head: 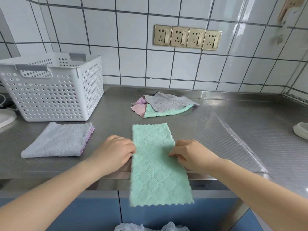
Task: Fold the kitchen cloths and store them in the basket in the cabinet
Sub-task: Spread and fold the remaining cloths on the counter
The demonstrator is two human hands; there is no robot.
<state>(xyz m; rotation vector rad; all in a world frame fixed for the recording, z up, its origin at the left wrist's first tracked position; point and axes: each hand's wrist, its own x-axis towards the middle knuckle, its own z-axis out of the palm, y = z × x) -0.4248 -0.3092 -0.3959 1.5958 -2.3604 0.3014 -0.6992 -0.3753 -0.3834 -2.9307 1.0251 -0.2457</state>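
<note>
A mint green cloth (156, 165), folded into a long strip, lies across the steel counter's front edge, and its near end hangs over the cabinet fronts. My left hand (115, 151) pinches the strip's left edge at mid-length. My right hand (190, 155) pinches the right edge opposite it. A folded pale blue cloth on a purple one (58, 140) sits to the left. Behind, a loose heap of grey, green, pink and purple cloths (164, 105) lies unfolded. The white perforated basket (51, 90) stands on the counter at back left.
The steel counter (225, 130) meets a tiled wall with a row of sockets (187, 37). A white dish (300, 130) sits at the right edge, a white object (5, 118) at the left. Blue cabinet doors (166, 212) lie below.
</note>
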